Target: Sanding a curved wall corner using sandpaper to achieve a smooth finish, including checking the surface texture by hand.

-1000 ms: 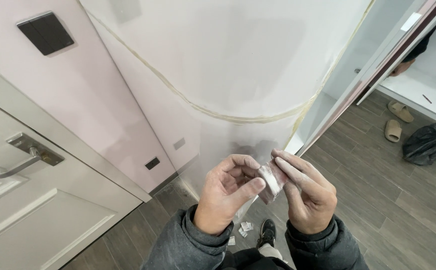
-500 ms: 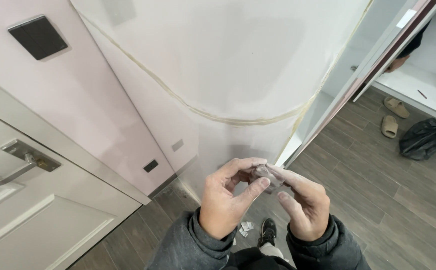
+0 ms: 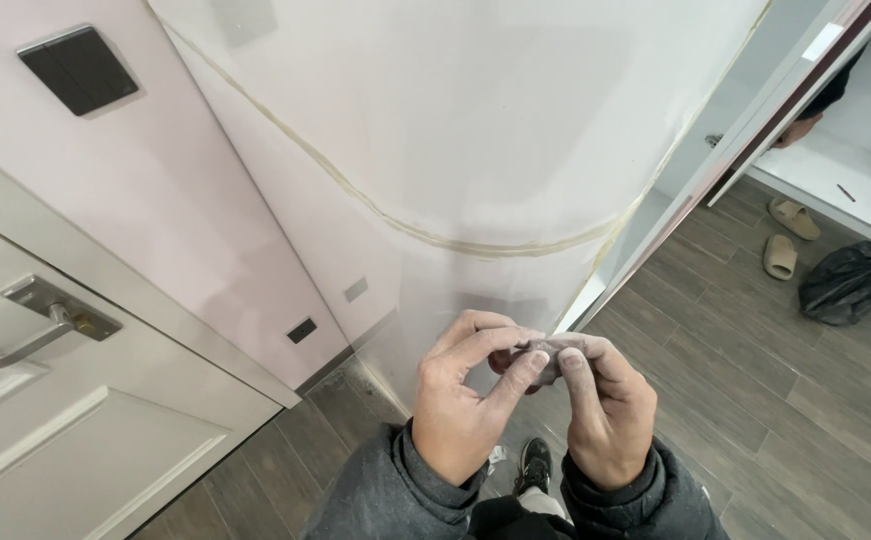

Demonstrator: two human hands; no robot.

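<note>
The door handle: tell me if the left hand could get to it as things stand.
Probably yes, but not at once. The door handle is in open view with nothing in front of it, yet the left hand is pinching a small dusty piece together with the right hand.

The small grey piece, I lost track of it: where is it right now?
In the head view, the small grey piece sits low and centre, pinched between the fingertips of the left hand and right hand, in front of the white wall panel.
</note>
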